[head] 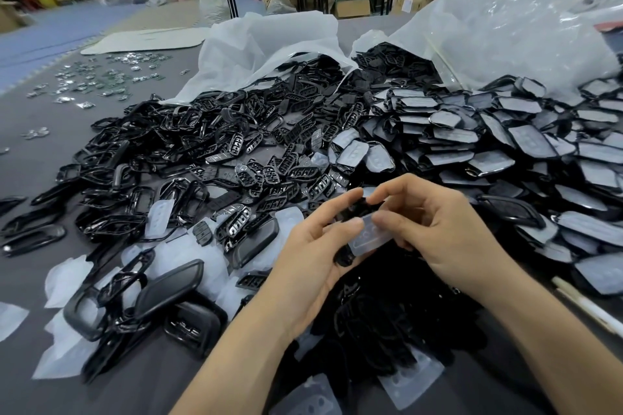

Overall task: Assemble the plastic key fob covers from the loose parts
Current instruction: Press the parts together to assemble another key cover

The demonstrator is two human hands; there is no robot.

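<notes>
My left hand (313,253) and my right hand (435,229) meet over the near middle of the table, both gripping one small black key fob cover part (357,212) with a clear translucent button pad (369,237) against it. Fingertips of both hands pinch the pad and the black piece, which my fingers largely hide. Loose black frames (168,145) lie heaped to the left, black button plates (286,158) in the middle, and assembled covers with pale pads (488,145) piled to the right.
Two clear plastic bags (269,40) spill parts at the back. Loose translucent pads (158,217) and larger black shells (168,286) lie near left. Small shiny metal pieces (94,77) scatter far left. A white pen (586,303) lies at right. A dark pile (387,330) sits under my wrists.
</notes>
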